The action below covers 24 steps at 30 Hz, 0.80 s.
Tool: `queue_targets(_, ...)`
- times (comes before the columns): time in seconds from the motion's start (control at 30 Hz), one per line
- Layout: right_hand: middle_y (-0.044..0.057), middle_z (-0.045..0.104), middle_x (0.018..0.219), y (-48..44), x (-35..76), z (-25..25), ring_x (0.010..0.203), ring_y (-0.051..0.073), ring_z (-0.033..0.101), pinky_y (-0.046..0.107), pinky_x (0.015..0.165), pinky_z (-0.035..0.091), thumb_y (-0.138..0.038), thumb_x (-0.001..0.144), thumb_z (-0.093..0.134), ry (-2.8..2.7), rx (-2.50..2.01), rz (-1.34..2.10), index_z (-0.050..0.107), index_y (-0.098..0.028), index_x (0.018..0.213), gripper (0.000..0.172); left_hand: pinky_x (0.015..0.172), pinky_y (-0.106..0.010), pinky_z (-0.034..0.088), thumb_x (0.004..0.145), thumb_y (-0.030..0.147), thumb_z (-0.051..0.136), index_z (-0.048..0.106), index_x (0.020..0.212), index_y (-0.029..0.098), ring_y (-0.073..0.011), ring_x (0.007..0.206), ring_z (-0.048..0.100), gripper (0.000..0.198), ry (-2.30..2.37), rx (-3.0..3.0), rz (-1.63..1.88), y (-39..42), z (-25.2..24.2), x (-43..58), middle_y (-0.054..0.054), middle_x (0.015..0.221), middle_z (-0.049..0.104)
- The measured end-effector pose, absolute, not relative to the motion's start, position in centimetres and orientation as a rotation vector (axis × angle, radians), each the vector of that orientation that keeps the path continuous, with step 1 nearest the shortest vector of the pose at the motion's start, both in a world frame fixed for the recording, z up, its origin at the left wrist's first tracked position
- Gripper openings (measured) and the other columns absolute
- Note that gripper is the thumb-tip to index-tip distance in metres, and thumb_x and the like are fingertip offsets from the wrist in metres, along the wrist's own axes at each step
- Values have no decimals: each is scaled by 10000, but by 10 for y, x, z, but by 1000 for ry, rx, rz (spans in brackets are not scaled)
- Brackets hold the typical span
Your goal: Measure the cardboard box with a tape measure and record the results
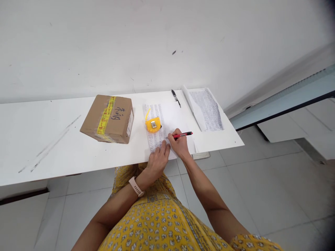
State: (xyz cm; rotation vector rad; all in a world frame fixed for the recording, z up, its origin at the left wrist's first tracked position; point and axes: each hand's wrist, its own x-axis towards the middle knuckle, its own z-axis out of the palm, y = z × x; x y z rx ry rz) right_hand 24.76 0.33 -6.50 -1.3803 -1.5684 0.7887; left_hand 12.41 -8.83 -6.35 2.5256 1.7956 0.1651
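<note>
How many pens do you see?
2: a slim red-and-black pen in the right hand, and a black-and-grey pen lying on the white table near the wall. More could be hidden.

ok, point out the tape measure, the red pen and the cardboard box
Yellow tape measure (153, 124): head view, silver patch on its case.
Red pen (184, 135): head view, exposed barrel.
Cardboard box (112, 122): head view, bare cardboard on its top face.
</note>
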Motion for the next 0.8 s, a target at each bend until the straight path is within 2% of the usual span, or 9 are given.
queue_targets(0.3, -75, 391, 514, 4, 249, -66, 526, 135, 390, 278, 550, 329, -294, 819, 550, -1575, -1387, 756, 366, -254, 655, 249, 668, -347, 582, 861, 87, 498, 428, 1478, 144, -280, 1043, 636, 624, 1809, 2593, 129, -88, -60, 124, -146, 1551, 400)
queue_targets(0.6, -77, 385, 522, 3, 248, -64, 534, 126, 389, 267, 555, 327, -299, 814, 535, -1569, -1399, 745, 365, -248, 646, 245, 675, -346, 565, 862, 89, 505, 413, 1494, 168, -283, 1044, 631, 644, 1796, 2546, 96, -88, -58, 125, -138, 1567, 375)
queue_targets(0.8, -75, 388, 536, 3, 248, -64, 540, 127, 391, 270, 567, 329, -316, 825, 527, -1570, -1422, 745, 356, -249, 658, 249, 718, -375, 556, 835, 84, 539, 357, 1528, 227, -308, 1073, 623, 731, 1788, 2452, 190, -89, -61, 125, -119, 1577, 361)
